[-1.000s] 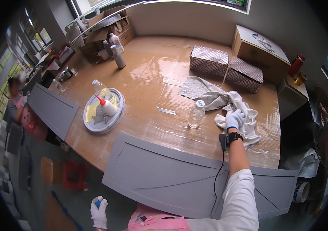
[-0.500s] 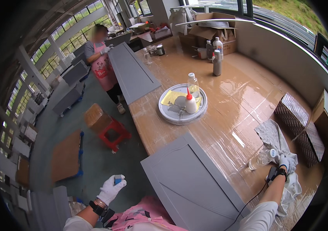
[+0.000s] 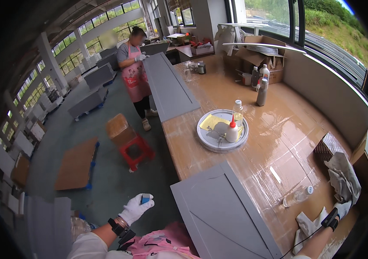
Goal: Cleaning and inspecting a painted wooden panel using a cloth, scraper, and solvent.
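Note:
My gloved left hand (image 3: 135,210) is closed around a small blue-and-grey block (image 3: 145,198), left of the table. At the table's right side my gloved right hand (image 3: 344,210) grips a crumpled grey cloth (image 3: 342,175), raised in front of a dark patterned box (image 3: 328,146). A second, whitish cloth (image 3: 307,226) lies under my right forearm. Beside it a clear bottle with a white cap (image 3: 296,197) rests on its side. The grey framed panel (image 3: 220,207) lies in front of me over the table's near edge.
A white round lid (image 3: 212,140) carries a red-tipped squeeze bottle (image 3: 232,133), a clear bottle and yellow paper. Across the table a person in a pink apron (image 3: 136,82) stands at another grey panel (image 3: 166,88). A red stool (image 3: 135,151) holds a carton.
My right hand has moved right and lifted the grey cloth off the table. The whitish cloth stays behind. My left hand keeps the block, and the whole view has shifted.

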`<state>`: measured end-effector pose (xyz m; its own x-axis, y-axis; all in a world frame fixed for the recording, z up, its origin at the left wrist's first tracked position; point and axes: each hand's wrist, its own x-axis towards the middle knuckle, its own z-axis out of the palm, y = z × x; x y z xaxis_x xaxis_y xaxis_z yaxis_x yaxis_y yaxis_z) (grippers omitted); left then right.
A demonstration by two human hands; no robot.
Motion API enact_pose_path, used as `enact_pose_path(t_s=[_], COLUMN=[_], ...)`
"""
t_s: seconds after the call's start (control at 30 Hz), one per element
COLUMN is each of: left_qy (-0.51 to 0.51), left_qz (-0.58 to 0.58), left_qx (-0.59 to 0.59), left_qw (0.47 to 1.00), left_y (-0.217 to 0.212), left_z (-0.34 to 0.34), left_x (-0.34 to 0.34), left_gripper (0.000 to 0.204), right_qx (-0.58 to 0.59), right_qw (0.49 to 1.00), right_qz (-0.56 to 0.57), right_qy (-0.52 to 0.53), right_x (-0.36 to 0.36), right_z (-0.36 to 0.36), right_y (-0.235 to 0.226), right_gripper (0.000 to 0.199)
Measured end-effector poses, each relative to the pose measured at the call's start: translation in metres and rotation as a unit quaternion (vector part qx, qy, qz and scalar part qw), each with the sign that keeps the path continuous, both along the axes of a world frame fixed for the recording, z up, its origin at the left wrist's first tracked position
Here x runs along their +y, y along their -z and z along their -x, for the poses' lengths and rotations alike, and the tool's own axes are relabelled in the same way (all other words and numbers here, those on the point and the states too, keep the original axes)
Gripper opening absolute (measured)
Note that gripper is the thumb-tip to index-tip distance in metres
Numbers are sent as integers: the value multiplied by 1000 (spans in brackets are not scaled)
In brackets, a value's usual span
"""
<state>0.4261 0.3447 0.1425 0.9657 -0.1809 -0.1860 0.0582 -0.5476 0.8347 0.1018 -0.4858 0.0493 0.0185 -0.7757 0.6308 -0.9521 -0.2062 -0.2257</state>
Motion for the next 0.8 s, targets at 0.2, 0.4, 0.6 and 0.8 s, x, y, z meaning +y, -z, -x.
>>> enact_pose_path(t_s=[0.2, 0.4, 0.6, 0.8], left_qy=[19, 52, 162, 260], left_qz=[132, 259, 263, 201], left_qx=[32, 135, 190, 256], left_qw=[991, 955, 932, 909], left_y=[35, 61, 95, 130], left_z=[-35, -100, -170, -201], left_x=[20, 21, 6, -5], left_gripper=[31, 28, 28, 36], right_qx=[-535, -646, -677, -334], right_qw=[828, 705, 615, 792], right_qz=[-97, -180, -314, -490], right_qy=[-138, -230, -255, -148], right_x=[74, 217, 430, 588], right_z=[54, 110, 113, 19], right_y=[-53, -80, -125, -91], right_gripper=[44, 41, 39, 24])
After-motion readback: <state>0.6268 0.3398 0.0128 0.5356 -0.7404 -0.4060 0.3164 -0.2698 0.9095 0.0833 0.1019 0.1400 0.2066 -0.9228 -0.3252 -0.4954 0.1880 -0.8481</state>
